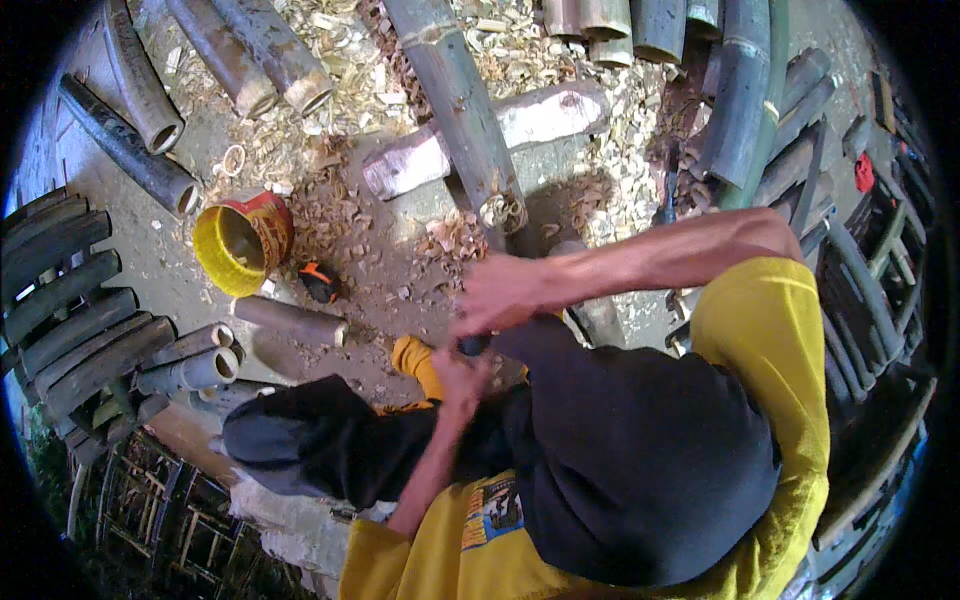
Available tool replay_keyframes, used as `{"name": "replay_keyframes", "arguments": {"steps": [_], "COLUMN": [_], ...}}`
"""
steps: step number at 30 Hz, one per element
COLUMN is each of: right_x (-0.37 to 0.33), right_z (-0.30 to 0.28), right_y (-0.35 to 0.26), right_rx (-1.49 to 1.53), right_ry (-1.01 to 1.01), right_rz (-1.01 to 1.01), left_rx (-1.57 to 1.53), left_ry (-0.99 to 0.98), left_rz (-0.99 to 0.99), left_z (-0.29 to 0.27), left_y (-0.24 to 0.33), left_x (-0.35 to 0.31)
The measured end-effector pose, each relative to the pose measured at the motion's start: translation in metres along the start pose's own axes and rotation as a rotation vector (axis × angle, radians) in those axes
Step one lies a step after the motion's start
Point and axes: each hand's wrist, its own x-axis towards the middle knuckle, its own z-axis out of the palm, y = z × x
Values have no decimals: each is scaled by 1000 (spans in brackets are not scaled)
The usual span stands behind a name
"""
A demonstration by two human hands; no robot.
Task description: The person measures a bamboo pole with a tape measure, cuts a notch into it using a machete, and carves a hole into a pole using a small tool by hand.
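Note:
My right hand (503, 293), blurred, reaches in from the right and is curled just below the hollow cut end of a long bamboo pole (462, 105). Close under it, my left hand (463, 378) is closed too, its fingers bunched near my knee. Between the two hands shows a small dark rounded piece (474, 345); its kind and most of its length are hidden. The pole lies across a log (560, 112) with a pale stripped face. Curled brown shavings (450, 243) lie around the pole's end.
Left of my hands stand a yellow-lined bucket (222, 265), an orange-and-black tape measure (319, 283) and a short bamboo piece (290, 318). Bamboo poles (220, 60) lie farther off. Stacked bamboo (75, 310) fills the left, more bamboo (800, 165) the right. Pale chips (345, 75) cover the floor.

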Motion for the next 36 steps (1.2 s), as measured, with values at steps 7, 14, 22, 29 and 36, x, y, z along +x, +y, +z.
{"name": "replay_keyframes", "arguments": {"steps": [7,14,22,29,36], "right_x": [16,9,-4,-27,-87], "right_z": [-33,-13,-21,-55,43], "right_y": [-1,14,11,-59,-34], "right_rx": [97,285,85,334,599], "right_ry": [539,1292,755,1174,1592], "right_rz": [496,631,662,444,1016], "left_rx": [872,1310,1084,-372,10], "left_ry": [-344,-612,-850,-378,36], "left_rz": [445,891,333,31,439], "left_z": [-114,-75,-77,-89,-64], "left_y": [83,191,114,27,17], "left_x": [130,192,195,52,45]}}
